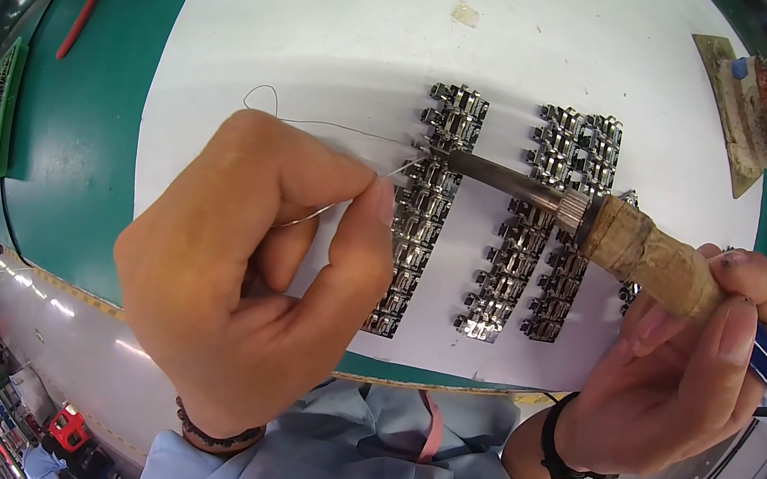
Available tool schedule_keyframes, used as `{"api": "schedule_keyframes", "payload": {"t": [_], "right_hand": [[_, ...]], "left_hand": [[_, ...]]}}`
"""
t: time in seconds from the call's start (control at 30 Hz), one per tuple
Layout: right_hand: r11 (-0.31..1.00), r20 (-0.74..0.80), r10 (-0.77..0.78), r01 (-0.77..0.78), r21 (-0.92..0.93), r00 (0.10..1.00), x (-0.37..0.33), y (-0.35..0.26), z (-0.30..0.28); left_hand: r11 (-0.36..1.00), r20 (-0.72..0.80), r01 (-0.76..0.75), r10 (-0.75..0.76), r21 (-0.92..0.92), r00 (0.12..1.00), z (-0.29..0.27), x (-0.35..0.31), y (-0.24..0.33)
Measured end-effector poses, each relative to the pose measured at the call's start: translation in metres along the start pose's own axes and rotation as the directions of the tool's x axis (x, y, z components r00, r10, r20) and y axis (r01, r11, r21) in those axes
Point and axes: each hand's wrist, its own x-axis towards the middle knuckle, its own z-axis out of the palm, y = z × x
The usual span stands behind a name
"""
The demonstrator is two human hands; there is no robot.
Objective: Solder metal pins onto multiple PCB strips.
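Landmark: left strip (421,220) of metal connectors, laid lengthwise on a white sheet (335,41) over the green counter (84,132).
Left grip: the left hand (245,258), left of the left strip; thumb and index finger together, clamped on the solder wire.
Solder wire (403,169): runs from the left hand to the left strip's upper part; a thin loop trails left of that strip.
Right grip: the right hand (683,372), right of the left strip; fingers clamped on the handle of the soldering iron.
Soldering iron (560,204): tan wrapped handle, dark shaft; tip at the left strip's upper part, beside the wire end; contact cannot be told.
Further strips: middle strip (521,236) and right strip (564,268), both right of the left strip.
Red-handled pliers (80,19): far left of the left strip.
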Motion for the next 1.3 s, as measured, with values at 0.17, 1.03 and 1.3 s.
{"api": "schedule_keyframes", "payload": {"t": [0.17, 1.03, 1.3], "right_hand": [[0.998, 0.141, -0.041, 0.047, -0.039, 0.989, 0.004, 0.001, -0.01], [0.956, 0.116, -0.281, 0.288, -0.051, 0.953, -0.006, -0.012, -0.005], [0.969, 0.104, -0.224, 0.233, -0.082, 0.969, -0.01, -0.015, -0.004]], "left_hand": [[1.0, -0.055, 0.008, -0.009, -0.011, 0.998, -0.003, -0.001, 0.002], [1.0, 0.0, -0.014, 0.014, 0.026, 1.0, -0.004, -0.001, 0.001], [1.0, 0.0, -0.01, 0.01, 0.022, 1.0, -0.004, -0.001, 0.0]]}}
